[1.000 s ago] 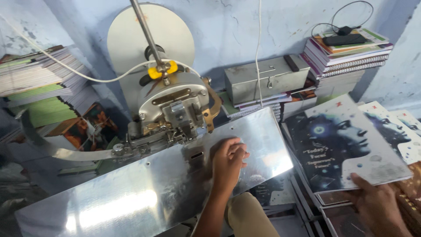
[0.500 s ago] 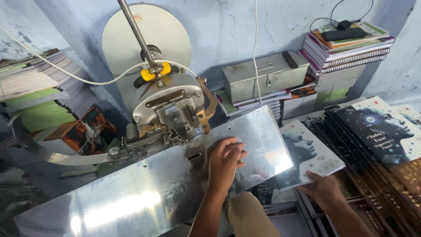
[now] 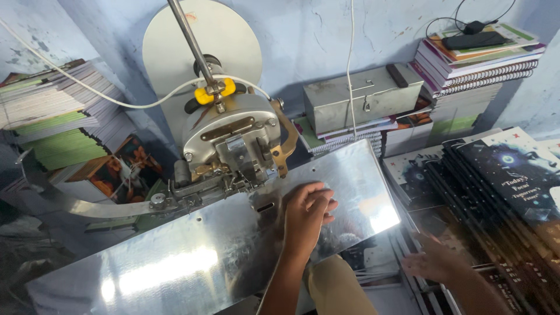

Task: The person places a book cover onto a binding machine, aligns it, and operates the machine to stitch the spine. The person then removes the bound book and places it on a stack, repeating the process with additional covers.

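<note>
Down at the bottom middle of the frame, tucking a tan-clad knee under the near edge of the shiny metal plate. Resting the left hand palm-down on that plate at centre frame, fingers loosely curled and close together, gripping nothing, with no booklet lying under it or anywhere on the bare steel. Holding the right hand low at the lower right, blurred, fingers spread flat over loose printed sheets beside the plate's right end; seemingly opened out and closing on nothing, though blurring too much for certainty. Showing, just beyond that hand along the right edge, a fanned stack of dark-covered booklets, near the right hand but not touching it as far as can be told. Leaving the slot in front of the stitching head unoccupied, left of centre, just above the left hand. Judging by this: plenty of booklets sitting piled at the right, none at the machine at this moment. Further up, backing the head with a pale round disc and trailing a white cable off to the upper left. Farthest, lining the wall: stacked paper at the upper left, a grey metal box right of centre, spiral notebooks at the upper right.
</note>
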